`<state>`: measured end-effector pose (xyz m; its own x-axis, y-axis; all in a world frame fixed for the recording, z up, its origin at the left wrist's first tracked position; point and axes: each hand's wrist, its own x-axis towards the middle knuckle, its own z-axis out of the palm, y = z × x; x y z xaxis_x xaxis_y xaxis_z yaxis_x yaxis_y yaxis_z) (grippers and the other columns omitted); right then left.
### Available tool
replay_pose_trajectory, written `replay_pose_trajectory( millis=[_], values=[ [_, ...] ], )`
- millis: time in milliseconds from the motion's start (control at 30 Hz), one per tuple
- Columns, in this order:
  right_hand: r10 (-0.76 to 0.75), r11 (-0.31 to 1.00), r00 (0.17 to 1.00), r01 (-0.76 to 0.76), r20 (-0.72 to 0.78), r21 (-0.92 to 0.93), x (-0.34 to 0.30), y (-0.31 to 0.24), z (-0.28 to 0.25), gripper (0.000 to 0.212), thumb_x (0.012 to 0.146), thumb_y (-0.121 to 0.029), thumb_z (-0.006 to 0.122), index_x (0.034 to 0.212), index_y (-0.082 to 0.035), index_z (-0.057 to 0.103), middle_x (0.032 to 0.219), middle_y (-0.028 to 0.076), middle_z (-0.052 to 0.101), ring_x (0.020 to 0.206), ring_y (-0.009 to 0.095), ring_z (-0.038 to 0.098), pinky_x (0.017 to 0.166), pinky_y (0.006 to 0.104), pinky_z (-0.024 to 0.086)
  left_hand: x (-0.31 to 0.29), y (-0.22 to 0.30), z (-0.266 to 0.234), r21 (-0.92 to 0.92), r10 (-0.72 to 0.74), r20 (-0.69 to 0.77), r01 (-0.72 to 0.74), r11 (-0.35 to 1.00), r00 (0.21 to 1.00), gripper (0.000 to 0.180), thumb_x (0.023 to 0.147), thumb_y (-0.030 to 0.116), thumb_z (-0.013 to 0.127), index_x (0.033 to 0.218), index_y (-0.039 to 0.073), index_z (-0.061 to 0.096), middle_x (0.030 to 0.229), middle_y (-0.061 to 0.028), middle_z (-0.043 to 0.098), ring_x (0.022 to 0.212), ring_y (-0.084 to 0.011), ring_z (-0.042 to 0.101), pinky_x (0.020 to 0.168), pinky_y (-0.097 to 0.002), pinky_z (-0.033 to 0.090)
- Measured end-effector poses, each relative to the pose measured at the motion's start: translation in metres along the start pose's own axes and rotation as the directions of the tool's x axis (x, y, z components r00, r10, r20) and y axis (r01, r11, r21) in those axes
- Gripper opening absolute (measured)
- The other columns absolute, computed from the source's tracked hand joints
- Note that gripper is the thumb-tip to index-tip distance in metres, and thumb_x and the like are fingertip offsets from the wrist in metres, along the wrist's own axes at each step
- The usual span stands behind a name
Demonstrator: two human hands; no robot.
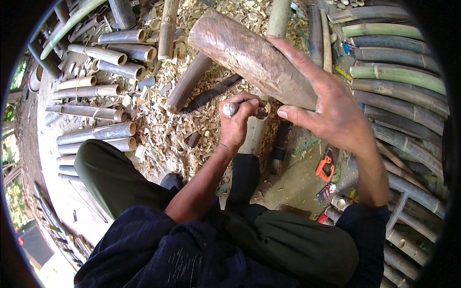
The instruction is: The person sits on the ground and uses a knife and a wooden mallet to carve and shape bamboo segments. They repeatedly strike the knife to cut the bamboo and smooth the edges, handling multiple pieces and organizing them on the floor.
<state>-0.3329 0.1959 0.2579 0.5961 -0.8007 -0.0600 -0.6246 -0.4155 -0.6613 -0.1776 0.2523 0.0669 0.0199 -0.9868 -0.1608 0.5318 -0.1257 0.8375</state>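
shavings (163, 137) litter the floor (288, 189) beside cut bamboo (396, 72). the left hand (236, 122) is wrapped around a metal tool (231, 109) over a pole (253, 134); the right hand (338, 110) grips a thick wooden block (249, 57)

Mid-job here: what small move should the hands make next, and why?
Probably steady the round-ended tool at the bamboo pole before any tap with the wooden block: the left hand grips the tool with its rounded end exposed, and the right hand holds the block close by.
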Motion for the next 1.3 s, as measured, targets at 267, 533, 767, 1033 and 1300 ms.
replay_pose_trajectory(
  millis=[267, 533, 767, 1033, 1300],
  values=[
    [-0.083, 0.996, 0.997, 0.083, -0.010, 0.028, 0.006, 0.000, 0.001, 0.092, 0.075, -0.011, 0.077, 0.158, -0.007, 0.038, 0.159, 0.015, 0.046, 0.143, 0.028, 0.048, 0.120, 0.0391, 0.035, -0.001, 0.009, 0.003, 0.079, 0.054, 0.021, -0.055, 0.995, 0.998, 0.023, 0.087, 0.012, 0.061, 0.087, -0.008, 0.072, 0.077, -0.0095, 0.069, 0.068, -0.0144, 0.061, 0.065, -0.0314, 0.052],
    [-0.138, 0.984, 0.988, 0.145, 0.076, -0.106, 0.014, -0.007, 0.010, 0.096, 0.077, -0.012, 0.080, 0.161, -0.024, 0.035, 0.139, 0.015, 0.058, 0.119, 0.029, 0.062, 0.104, 0.0423, 0.051, 0.004, -0.024, -0.013, 0.276, 0.199, -0.024, -0.185, 0.943, 0.980, 0.025, 0.090, 0.017, 0.063, 0.098, -0.005, 0.071, 0.088, -0.0116, 0.069, 0.080, -0.0179, 0.064, 0.076, -0.0331, 0.053],
    [0.077, 0.881, 0.932, 0.103, 0.355, -0.462, 0.032, -0.036, -0.002, 0.102, 0.076, -0.011, 0.084, 0.160, -0.040, 0.034, 0.096, 0.007, 0.063, 0.076, 0.024, 0.063, 0.076, 0.0401, 0.059, 0.015, -0.069, -0.044, 0.455, 0.087, 0.043, -0.097, 0.885, 0.995, 0.043, 0.103, 0.033, 0.059, 0.132, 0.002, 0.054, 0.127, -0.0120, 0.060, 0.116, -0.0223, 0.058, 0.099, -0.0387, 0.048],
    [0.293, 0.903, 0.915, -0.170, 0.278, -0.394, -0.012, -0.023, -0.018, 0.095, 0.080, -0.020, 0.078, 0.162, -0.034, 0.031, 0.112, 0.015, 0.069, 0.096, 0.030, 0.071, 0.087, 0.0463, 0.058, -0.010, -0.021, 0.059, 0.029, -0.171, -0.060, 0.173, 0.985, 0.984, 0.037, 0.092, 0.021, 0.071, 0.121, -0.002, 0.064, 0.113, -0.0146, 0.070, 0.107, -0.0271, 0.065, 0.095, -0.0404, 0.052],
    [0.394, 0.913, 0.718, -0.234, -0.574, 0.335, -0.174, 0.049, 0.025, 0.095, 0.081, -0.021, 0.074, 0.160, 0.000, 0.027, 0.156, 0.024, 0.043, 0.143, 0.033, 0.044, 0.120, 0.0399, 0.032, -0.006, -0.057, 0.106, 0.722, -0.440, 0.677, -0.647, 0.245, 0.590, 0.031, 0.072, 0.029, 0.079, 0.092, 0.008, 0.071, 0.087, -0.0187, 0.073, 0.089, -0.0379, 0.072, 0.078, -0.0487, 0.057]
  ],
)
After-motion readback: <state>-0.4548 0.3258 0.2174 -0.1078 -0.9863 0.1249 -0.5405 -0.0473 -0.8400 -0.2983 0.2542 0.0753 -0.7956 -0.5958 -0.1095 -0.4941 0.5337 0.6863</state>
